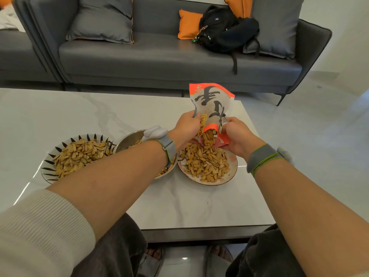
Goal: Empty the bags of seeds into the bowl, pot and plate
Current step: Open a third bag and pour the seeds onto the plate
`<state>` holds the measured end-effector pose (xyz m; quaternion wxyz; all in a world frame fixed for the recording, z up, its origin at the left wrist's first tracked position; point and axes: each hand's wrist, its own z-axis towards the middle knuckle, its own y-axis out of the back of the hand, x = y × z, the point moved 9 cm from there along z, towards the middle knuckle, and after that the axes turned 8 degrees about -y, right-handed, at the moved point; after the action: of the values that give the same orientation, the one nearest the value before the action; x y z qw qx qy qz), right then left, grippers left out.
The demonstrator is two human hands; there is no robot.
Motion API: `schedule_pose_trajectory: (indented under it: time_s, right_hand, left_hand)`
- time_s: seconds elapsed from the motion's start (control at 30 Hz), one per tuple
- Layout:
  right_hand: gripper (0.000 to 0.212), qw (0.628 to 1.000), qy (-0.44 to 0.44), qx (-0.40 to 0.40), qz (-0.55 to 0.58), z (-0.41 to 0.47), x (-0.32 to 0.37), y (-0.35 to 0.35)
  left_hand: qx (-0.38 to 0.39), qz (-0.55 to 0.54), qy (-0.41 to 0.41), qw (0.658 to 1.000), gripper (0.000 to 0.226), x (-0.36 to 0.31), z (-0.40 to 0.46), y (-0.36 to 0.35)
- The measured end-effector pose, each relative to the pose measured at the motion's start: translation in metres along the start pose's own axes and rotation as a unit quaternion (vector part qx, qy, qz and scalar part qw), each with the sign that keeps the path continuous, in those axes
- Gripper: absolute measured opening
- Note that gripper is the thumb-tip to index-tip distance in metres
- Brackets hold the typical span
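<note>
A person seated at a white marble table (79, 116) tips a bag (212, 104) of seeds (208, 137) mouth-down over a plate (229, 177), both hands clamped on its lower end. The left hand (185, 129) curls round the bag's edge at 9 o'clock, fingers wrapped out of sight behind the wrapper; the right hand (238, 136) pinches the torn orange lip at 3 o'clock, fingertips buried in the folds. Seeds spill from the opening onto a heap that covers most of the plate, leaving only a crescent of rim bare at 5 o'clock. At 9 o'clock from the plate stands a steel pot (129, 138), largely hidden by the left forearm, so its fill is hard to judge; a few seeds show at its near and far edges. Farther out at 9 o'clock sits a bowl (47, 166) with a dark spiked pattern, piled with seeds, its near rim cut off by the arm. Grey bands circle both wrists, each with a white device, the right one mostly hidden. At 12 o'clock, beyond the table, a grey sofa (159, 56) carries cushions and a black backpack (223, 29). The bag's lettering reads upside down.
</note>
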<state>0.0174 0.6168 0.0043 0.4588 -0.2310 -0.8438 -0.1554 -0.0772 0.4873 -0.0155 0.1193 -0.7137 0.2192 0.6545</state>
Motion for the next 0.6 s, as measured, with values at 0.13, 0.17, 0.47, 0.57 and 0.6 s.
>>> schedule_pose_trajectory:
  time_s: [0.13, 0.17, 0.47, 0.57, 0.6]
  right_hand:
    - [0.056, 1.000, 0.001, 0.002, 0.019, 0.0032, 0.0024, 0.0056]
    - [0.056, 1.000, 0.002, 0.002, 0.021, 0.0036, 0.0032, 0.0063]
    - [0.059, 1.000, 0.003, 0.002, 0.012, 0.0042, 0.0036, 0.0076]
    - [0.057, 1.000, 0.004, 0.004, 0.005, 0.0031, 0.0022, 0.0054]
    - [0.058, 1.000, 0.007, 0.004, 0.008, 0.0035, 0.0042, 0.0071]
  left_hand:
    - [-0.008, -0.007, -0.004, 1.000, 0.035, -0.0049, -0.0018, 0.0028]
    - [-0.007, -0.009, -0.006, 1.000, 0.034, -0.0057, -0.0014, 0.0027]
    - [-0.012, -0.002, -0.014, 1.000, 0.034, -0.0060, 0.0009, 0.0046]
    - [-0.018, 0.009, -0.016, 1.000, 0.035, -0.0048, 0.0013, 0.0050]
    - [-0.021, 0.011, -0.020, 1.000, 0.034, -0.0071, 0.0016, 0.0054]
